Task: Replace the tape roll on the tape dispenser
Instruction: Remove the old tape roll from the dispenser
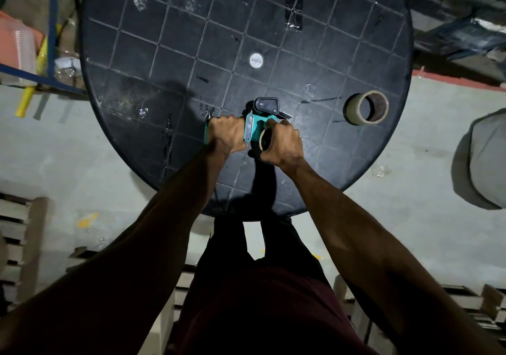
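Observation:
A teal and black tape dispenser (pixel 258 116) is held just above the near part of a round black table (pixel 169 53). My left hand (pixel 226 134) is closed around its teal handle. My right hand (pixel 283 143) grips a tape roll (pixel 265 140) at the dispenser's spool side; only the roll's edge shows between my fingers. A second, tan tape roll (pixel 365 107) lies flat on the table to the right, apart from both hands.
A small silver disc (pixel 256 61) sits at the table's centre. Strips of black tape (pixel 294 12) are stuck on the far side. Blue shelving (pixel 52 25) stands at left, wooden pallets (pixel 19 231) on the floor nearby, a grey object (pixel 484 160) at right.

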{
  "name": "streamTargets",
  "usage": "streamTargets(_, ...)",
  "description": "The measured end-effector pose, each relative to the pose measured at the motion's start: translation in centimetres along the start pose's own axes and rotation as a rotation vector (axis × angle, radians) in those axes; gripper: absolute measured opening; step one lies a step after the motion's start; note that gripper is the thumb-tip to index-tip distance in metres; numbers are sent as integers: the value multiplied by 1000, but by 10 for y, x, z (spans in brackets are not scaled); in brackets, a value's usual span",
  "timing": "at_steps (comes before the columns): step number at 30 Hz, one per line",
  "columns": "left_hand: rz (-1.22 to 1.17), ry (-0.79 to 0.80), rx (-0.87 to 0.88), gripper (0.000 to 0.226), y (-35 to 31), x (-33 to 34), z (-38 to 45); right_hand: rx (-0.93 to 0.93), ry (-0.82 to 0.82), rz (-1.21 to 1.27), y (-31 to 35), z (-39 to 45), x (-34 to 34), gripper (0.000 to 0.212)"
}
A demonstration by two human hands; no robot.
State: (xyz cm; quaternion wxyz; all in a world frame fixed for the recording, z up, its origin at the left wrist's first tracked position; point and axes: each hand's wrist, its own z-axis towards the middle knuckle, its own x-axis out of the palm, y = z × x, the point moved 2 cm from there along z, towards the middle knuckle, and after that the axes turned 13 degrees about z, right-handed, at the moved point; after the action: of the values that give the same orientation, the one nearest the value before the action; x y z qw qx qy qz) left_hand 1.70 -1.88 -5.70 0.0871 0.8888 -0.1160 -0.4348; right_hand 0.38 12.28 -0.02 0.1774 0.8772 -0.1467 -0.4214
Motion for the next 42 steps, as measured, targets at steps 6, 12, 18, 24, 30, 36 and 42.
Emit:
streamTargets(6,17,25,14,27,-1,3,4,17,5,1,0,2,0,85)
streamTargets(12,13,18,25,30,-2,6,7,15,0,-4,-2,3,2,88)
streamTargets(18,0,1,43,24,-2,4,7,15,0,4,-5,1,2,88)
streamTargets(24,-1,1,73,21,-2,2,6,11,-6,12,-8,-3,0,90)
streamTargets(30,22,-20,71,21,-2,2,6,76,36,108,-21,-3,-4,107)
streamTargets(36,40,-47,40,27,-2,4,6,150,-23,297,-49,-17,1,110)
streamTargets(42,57,-92,45,25,-3,7,4,-93,88,138,-35,-3,0,120)
